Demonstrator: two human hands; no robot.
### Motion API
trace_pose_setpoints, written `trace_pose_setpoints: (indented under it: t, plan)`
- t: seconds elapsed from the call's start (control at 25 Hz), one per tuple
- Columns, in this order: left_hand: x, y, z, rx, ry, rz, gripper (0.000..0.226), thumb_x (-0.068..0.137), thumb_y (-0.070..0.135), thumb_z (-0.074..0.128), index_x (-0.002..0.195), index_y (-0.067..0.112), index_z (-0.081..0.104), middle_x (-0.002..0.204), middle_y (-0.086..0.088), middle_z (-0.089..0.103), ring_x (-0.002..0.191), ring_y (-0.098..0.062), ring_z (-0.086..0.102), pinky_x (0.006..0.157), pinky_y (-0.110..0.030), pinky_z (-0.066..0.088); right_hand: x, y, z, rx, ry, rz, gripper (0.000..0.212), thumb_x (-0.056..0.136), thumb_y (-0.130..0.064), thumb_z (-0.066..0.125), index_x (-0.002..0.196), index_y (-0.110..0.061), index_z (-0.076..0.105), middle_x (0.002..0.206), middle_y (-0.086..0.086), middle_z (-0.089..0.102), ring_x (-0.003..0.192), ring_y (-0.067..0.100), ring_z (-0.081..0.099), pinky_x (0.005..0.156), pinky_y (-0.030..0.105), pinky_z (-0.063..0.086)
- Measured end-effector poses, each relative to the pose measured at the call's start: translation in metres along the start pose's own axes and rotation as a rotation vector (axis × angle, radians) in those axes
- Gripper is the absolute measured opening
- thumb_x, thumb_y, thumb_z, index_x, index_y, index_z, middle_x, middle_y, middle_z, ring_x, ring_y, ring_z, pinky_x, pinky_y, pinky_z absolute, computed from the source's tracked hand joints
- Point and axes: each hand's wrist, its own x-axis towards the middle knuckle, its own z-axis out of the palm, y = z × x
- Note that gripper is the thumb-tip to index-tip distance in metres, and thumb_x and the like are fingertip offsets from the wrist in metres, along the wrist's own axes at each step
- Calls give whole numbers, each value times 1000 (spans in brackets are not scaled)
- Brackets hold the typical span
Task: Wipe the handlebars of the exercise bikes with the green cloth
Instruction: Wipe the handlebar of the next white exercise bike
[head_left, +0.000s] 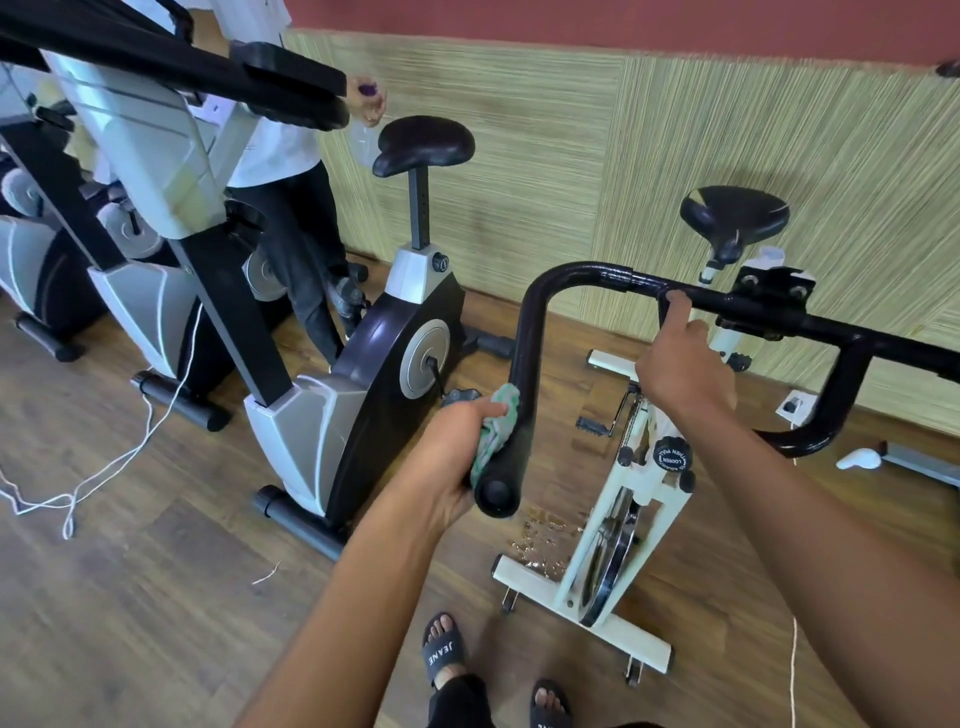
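Observation:
A black handlebar (582, 275) of a white exercise bike (631, 499) crosses the middle and right of the head view. My left hand (449, 447) holds the green cloth (496, 431) pressed around the handlebar's left grip, near its round end cap (497, 492). My right hand (680, 358) grasps the top cross tube, thumb lying along the bar. The right grip (836, 405) curves down at the far right, untouched.
A black and grey exercise bike (363, 364) stands left of mine, more machines behind it. A person in a white shirt (291, 150) stands by the wall. A white cord (130, 452) trails over the wooden floor. My sandalled feet (444, 649) are below.

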Motion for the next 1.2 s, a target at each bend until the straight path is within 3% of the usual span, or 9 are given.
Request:
trace_pose_setpoints:
  t: [0.2,0.32,0.48,0.6,0.72,0.84,1.0,1.12,1.2]
  plan:
    - [-2,-6,-4,72,-89,43,26,100,10,47,120,8,63,86,-14,68,73,-25,62,62,-30,51,1,0,-2,1,0,19,69,97,-9,46,154,-21,10,135,21,45,77,33,52,62,41,39]
    - [17,4,-2,255,-141,149,30,102,12,44,126,17,62,104,-10,71,84,-21,65,69,-28,52,1,-2,-1,41,-13,39,69,96,-7,44,154,-23,10,134,19,45,80,33,54,65,42,40]
    - [77,18,14,389,-168,403,47,105,18,41,151,23,39,141,-1,55,118,-18,59,104,-35,46,1,-5,-2,46,1,62,66,97,-9,43,153,-25,11,130,17,48,79,33,52,63,40,39]
    - [120,28,21,434,-169,519,52,103,23,42,154,25,34,148,3,49,133,-16,49,117,-41,34,9,-5,1,98,-9,159,62,97,-11,41,151,-22,14,109,13,57,75,32,55,61,39,40]
    - [144,46,31,410,-234,546,48,106,23,40,153,21,34,148,2,49,133,-14,48,117,-36,33,21,0,0,248,-101,296,43,97,-25,48,135,-14,31,97,13,63,74,31,59,66,43,53]
    - [166,66,37,375,-303,538,43,107,26,40,148,15,42,139,0,55,123,-14,54,108,-29,41,23,-2,-1,361,-145,342,30,98,-27,51,120,-14,36,92,15,64,58,23,56,46,28,44]
    - [206,103,50,296,-464,246,36,104,40,44,117,16,66,104,-13,68,89,-24,67,73,-34,60,27,0,-1,508,-155,427,25,97,-22,57,116,-13,43,75,11,64,50,20,49,42,24,38]
    - [238,129,70,371,-660,103,45,103,45,43,127,14,65,112,-11,70,95,-26,67,91,-38,54,34,3,2,468,-136,472,18,95,-26,61,106,-14,52,69,7,65,49,19,51,44,25,41]
    - [255,140,94,501,-765,84,44,104,42,41,126,12,65,113,-12,71,95,-26,68,89,-36,56,36,1,5,268,-88,496,16,96,-34,60,96,-20,52,73,4,64,52,18,59,49,28,51]
